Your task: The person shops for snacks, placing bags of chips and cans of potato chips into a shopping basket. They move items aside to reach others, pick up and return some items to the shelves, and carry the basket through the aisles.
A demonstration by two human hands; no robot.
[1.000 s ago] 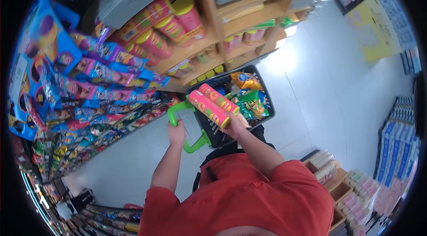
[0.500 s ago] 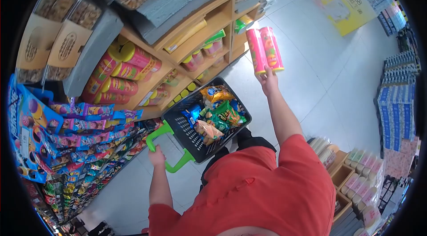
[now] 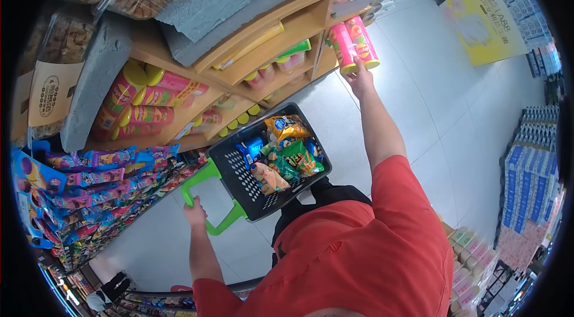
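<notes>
Two pink cans with yellow lids (image 3: 354, 45) stand side by side in my right hand (image 3: 360, 79), its fingers around their lower ends, with my arm stretched out near the shelf's far end. My left hand (image 3: 195, 213) is closed on the green handle (image 3: 230, 216) of a dark basket (image 3: 244, 188). Inside the basket lie several snack bags: an orange one (image 3: 287, 127), a green one (image 3: 302, 158), a blue one (image 3: 251, 151) and a peach one (image 3: 269, 178).
Wooden shelves (image 3: 308, 25) on the left hold more pink cans (image 3: 145, 115) and tubs. Hanging snack packs (image 3: 95, 179) are at lower left. A yellow sign (image 3: 485, 21) stands at upper right, stacked blue-and-white packs (image 3: 529, 185) at right. A person's dark clothing shows at lower left.
The view has shifted. My right hand with the two cans has moved up in the view, closer to the shelf's end. My left hand still holds the basket handle, now slightly further left.
</notes>
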